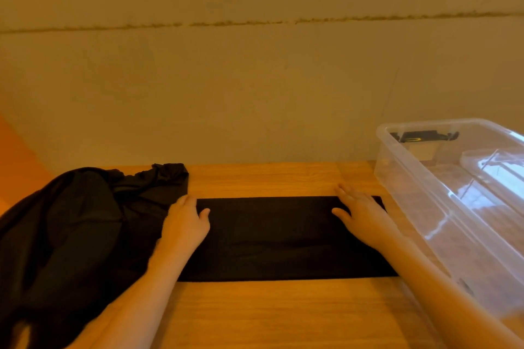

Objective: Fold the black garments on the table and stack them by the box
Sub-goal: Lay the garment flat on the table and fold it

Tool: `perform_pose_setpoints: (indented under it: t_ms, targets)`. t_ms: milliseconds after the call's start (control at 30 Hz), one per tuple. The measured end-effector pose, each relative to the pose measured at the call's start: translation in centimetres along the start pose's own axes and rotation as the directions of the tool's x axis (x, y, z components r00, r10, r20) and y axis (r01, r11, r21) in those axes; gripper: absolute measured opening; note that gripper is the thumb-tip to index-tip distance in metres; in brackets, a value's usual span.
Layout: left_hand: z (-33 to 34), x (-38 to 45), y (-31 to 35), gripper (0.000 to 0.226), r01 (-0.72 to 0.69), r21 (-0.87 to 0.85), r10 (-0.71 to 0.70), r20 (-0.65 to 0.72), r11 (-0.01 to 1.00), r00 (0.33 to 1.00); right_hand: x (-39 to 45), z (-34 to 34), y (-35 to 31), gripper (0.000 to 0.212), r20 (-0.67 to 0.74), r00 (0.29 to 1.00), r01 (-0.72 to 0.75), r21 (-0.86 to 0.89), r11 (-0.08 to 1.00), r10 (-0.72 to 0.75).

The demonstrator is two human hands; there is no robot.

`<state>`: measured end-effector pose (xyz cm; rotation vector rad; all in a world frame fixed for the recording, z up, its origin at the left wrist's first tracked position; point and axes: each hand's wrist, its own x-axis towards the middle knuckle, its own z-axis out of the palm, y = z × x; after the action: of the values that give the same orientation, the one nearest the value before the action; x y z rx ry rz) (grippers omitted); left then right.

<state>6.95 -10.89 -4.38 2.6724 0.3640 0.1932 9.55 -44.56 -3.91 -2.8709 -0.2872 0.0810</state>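
Note:
A black garment lies folded into a long flat rectangle across the middle of the wooden table. My left hand rests flat on its left end with fingers straight. My right hand presses flat on its right end, close to the box. A heap of loose black garments lies crumpled at the left, touching the folded piece. The clear plastic box stands at the right of the table.
Inside the clear box lies a see-through lid or tray, and a black latch sits on its far wall. A plain beige wall rises right behind the table. Bare wood shows in front of the folded garment.

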Motion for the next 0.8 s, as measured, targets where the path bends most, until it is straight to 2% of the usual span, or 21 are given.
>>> perform_pose_setpoints:
  t_ms: [100,133,200,367,567,633,733,800]
  targets:
    - [-0.6,0.9,-1.8,0.052,0.119,-0.026,-0.121,-0.101,0.993,0.988,-0.4,0.4,2.1,0.036,-0.204,0.935,-0.248,0.214,0.945,0.291]
    - [-0.6,1.0,-2.1,0.05,0.15,-0.06,-0.156,-0.099,0.987,0.983,-0.6,0.6,2.6,0.026,-0.23,0.906,-0.288,0.278,0.916,0.354]
    - [-0.5,1.2,-2.2,0.042,0.173,-0.121,-0.183,-0.078,0.978,0.98,-1.0,1.1,2.9,0.023,-0.23,0.88,-0.329,0.336,0.882,0.416]
    - [-0.5,1.3,-1.8,0.027,0.169,-0.274,-0.201,-0.09,0.947,0.976,-0.7,0.5,2.7,0.039,-0.229,0.855,-0.3,0.513,0.805,0.465]
    - [-1.6,-0.5,-3.7,0.026,0.144,-0.352,-0.201,-0.13,0.925,0.971,0.2,0.9,2.6,0.042,-0.118,0.911,-0.262,0.574,0.776,0.396]
    - [-1.9,-0.7,-3.9,0.026,0.133,-0.396,-0.206,-0.148,0.908,0.967,0.7,0.9,2.8,0.037,-0.105,0.915,-0.259,0.585,0.768,0.389]
    - [-2.2,0.0,-3.5,0.026,0.122,-0.447,-0.202,-0.136,0.886,0.97,1.3,0.7,3.0,0.007,-0.12,0.902,-0.257,0.623,0.738,0.415]
    - [-2.1,0.7,-3.0,0.026,0.134,-0.478,-0.215,-0.118,0.868,0.97,1.5,0.5,3.0,0.027,-0.15,0.886,-0.245,0.654,0.716,0.44]
